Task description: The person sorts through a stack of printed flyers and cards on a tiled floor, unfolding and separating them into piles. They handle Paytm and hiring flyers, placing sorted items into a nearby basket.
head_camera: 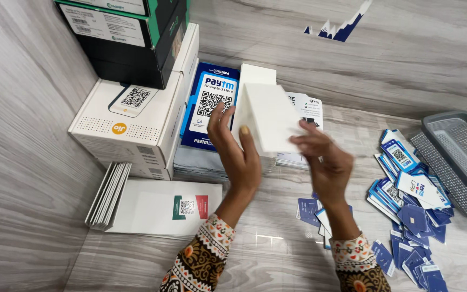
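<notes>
Both hands hold up a stack of white cards point(266, 120) over the grey wood-grain table point(277, 254). Her left hand point(237, 154) grips the stack's near left edge, thumb on the face and fingers curled behind, closed around it. Her right hand point(324, 158) is blurred; its fingers seem to pinch the lower right corner of the top card, though the exact grip cannot be made out.

Below the stack lies a pile of blue and white printed sheets point(207, 105), with more white leaflets point(308, 111) just beside it. To the left stands a white box point(131, 121), with dark boxes point(131, 38) stacked on it and a white envelope point(160, 208) lying in front. On the right, small blue cards point(412, 200) lie scattered in a loose heap beside a grey mesh tray point(455, 157).

To handle the stack well, I judge the left hand should keep a firm, even squeeze so the cards stay squared, while the right lifts only one card by its corner, sliding it free along the face rather than bending it. Keeping the stack tilted toward the eyes helps check that two cards do not cling together.
</notes>
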